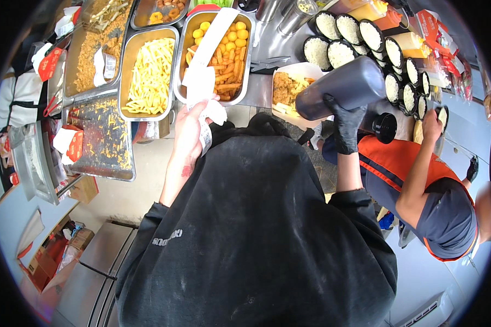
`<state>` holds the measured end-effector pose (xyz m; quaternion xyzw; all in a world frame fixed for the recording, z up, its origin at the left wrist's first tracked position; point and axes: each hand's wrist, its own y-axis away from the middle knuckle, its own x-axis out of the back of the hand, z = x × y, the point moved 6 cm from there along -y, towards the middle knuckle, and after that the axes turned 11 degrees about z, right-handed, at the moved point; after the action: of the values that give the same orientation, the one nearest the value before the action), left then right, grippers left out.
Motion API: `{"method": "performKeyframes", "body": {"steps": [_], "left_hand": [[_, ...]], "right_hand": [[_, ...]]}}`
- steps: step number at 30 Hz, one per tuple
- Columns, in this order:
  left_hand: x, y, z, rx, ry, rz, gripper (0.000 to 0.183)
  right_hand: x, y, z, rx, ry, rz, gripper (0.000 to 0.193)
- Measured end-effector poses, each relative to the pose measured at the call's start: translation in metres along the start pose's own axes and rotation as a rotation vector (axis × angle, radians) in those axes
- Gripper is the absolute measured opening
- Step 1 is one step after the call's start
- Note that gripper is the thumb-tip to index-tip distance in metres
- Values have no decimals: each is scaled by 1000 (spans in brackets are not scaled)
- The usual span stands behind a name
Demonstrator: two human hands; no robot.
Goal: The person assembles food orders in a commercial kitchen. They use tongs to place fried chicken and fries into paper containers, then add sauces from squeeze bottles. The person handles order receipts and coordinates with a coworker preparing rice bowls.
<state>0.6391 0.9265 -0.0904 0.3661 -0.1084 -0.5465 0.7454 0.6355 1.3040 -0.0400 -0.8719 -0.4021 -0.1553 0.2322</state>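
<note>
My left hand [190,126], bare, is closed on a long strip of white receipt paper [219,34]. The paper reaches up over a tray of fries and yellow balls, and another piece hangs by my wrist. My right hand [346,124], in a black glove, grips a large dark plastic bottle [343,87]. The bottle is tipped on its side, its lower left end over an open paper box [281,111]. Fried pieces and fries [287,87] lie in that box; the bottle hides its right part.
Metal trays hold fries [150,76], yellow balls [239,34] and crumbs [106,147]. Black bowls of white rice-like food [341,54] crowd the right counter near sauce bottles [368,11]. Tongs [270,61] lie behind the box. A co-worker in an orange vest [403,163] stands close on the right.
</note>
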Motion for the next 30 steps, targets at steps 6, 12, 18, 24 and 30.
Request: {"method": "performKeyframes", "body": {"steps": [6,12,18,24,30], "left_hand": [[12,1,0,-32,-23,50,32],[9,6,2,-23,-23,75,30],[10,6,0,-36,11,109,31],[7,7,-3,-24,-30,81,31],[4,11,3,-35,29,120,32]], "right_hand": [[-23,-20,31,-70,-156,-12,97],[-19,-55,15,-17,-312,147,91],[-3,-19,-2,41,-91,29,85],[-12,-70,9,7,-316,184,79],[-3,-29,-7,67,-84,31,73]]}}
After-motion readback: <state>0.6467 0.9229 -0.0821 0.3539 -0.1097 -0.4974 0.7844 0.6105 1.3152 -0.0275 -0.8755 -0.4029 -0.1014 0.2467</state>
